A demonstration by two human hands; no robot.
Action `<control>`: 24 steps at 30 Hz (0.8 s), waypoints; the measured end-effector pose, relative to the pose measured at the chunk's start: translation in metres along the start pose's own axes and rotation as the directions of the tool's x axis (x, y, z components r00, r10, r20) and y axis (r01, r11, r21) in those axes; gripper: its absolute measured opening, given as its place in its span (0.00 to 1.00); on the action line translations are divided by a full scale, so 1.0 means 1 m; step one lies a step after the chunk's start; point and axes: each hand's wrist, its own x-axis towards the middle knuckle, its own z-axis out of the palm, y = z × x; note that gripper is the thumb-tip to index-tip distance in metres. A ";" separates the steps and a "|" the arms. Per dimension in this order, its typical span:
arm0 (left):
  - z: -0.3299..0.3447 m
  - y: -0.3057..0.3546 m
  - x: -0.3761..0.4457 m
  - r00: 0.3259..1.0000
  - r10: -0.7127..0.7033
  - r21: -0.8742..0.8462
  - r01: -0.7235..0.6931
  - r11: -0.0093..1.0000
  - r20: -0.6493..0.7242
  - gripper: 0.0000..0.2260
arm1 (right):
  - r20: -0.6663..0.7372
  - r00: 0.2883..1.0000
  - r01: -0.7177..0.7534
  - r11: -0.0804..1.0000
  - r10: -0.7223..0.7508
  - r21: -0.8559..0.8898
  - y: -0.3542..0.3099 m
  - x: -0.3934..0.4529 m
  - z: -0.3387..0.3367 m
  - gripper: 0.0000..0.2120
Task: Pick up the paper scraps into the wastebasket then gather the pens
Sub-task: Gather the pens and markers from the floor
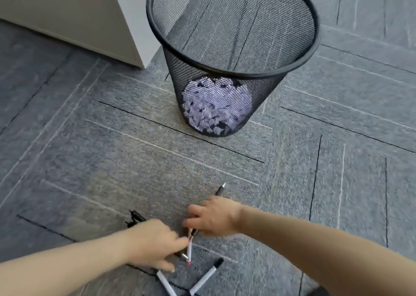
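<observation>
Carpet floor [90, 138], grey tiles with line pattern, carried all items. Far left: pale cabinet corner [67, 14]. Left hand [155, 244] lay low on the floor, fingers curled over black pens [135, 219] whose ends stuck out behind it; grip state could not be told. 1 white pen with red tip [189, 249] ran between both hands, pinched at its upper end by right hand [213, 219]. 2 white markers [166, 284] lay near the bottom edge. 1 grey pen [220, 190] projected beyond the right hand. Wastebasket [234, 70], black mesh, stood upright further off, paper scraps [216, 106] inside.
</observation>
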 end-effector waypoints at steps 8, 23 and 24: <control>0.018 0.029 0.001 0.991 -0.020 0.059 0.028 0.998 -0.136 0.19 | 0.195 0.980 0.054 0.993 -0.032 -0.106 -0.018 0.026 0.002 0.15; 0.013 0.032 0.009 0.930 0.199 0.041 -0.222 0.974 0.309 0.13 | 0.083 0.991 0.103 0.993 -0.107 0.057 -0.041 -0.015 0.021 0.12; 0.013 0.032 0.011 0.925 0.199 0.045 -0.225 0.973 0.324 0.12 | 0.059 0.993 0.096 0.993 -0.100 0.073 -0.043 -0.017 0.022 0.10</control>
